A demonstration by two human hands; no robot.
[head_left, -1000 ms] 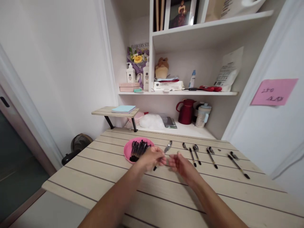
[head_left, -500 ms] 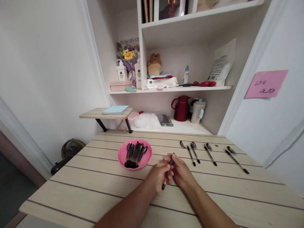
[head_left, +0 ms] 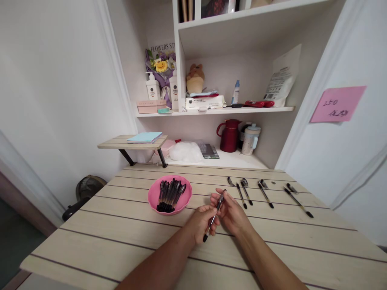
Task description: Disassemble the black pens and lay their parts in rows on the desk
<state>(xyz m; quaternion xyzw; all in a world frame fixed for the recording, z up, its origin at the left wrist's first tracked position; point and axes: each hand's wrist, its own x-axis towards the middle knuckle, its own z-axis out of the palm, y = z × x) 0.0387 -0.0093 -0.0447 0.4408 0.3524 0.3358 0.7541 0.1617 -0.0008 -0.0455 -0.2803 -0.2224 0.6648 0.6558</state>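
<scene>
Between my two hands, above the table's front middle, is a black pen [head_left: 211, 224] with a clear barrel, slanting with its dark grip end toward me. My left hand [head_left: 202, 222] pinches the barrel. Around the upper end, where a cap with a clip shows, the fingers of my right hand [head_left: 230, 210] are closed. To the left, a pink bowl [head_left: 153, 189] holds several similar pens [head_left: 171, 195]. Right of my hands lie several uncapped pens, among them one pen [head_left: 266, 195] and another pen [head_left: 299, 202], with loose caps [head_left: 292, 188] by their far ends.
A small raised stand [head_left: 115, 143] with light-blue paper [head_left: 145, 137] is at the table's back left. Shelves behind hold a dark red jug [head_left: 229, 137], a pale cup [head_left: 250, 140] and a white plastic bag [head_left: 186, 152]. A pink note [head_left: 338, 104] is on the right wall.
The pen's upper end has tilted a little to the right, and more of its capped part shows between my hands. Both hands keep their hold. The whole view has shifted slightly.
</scene>
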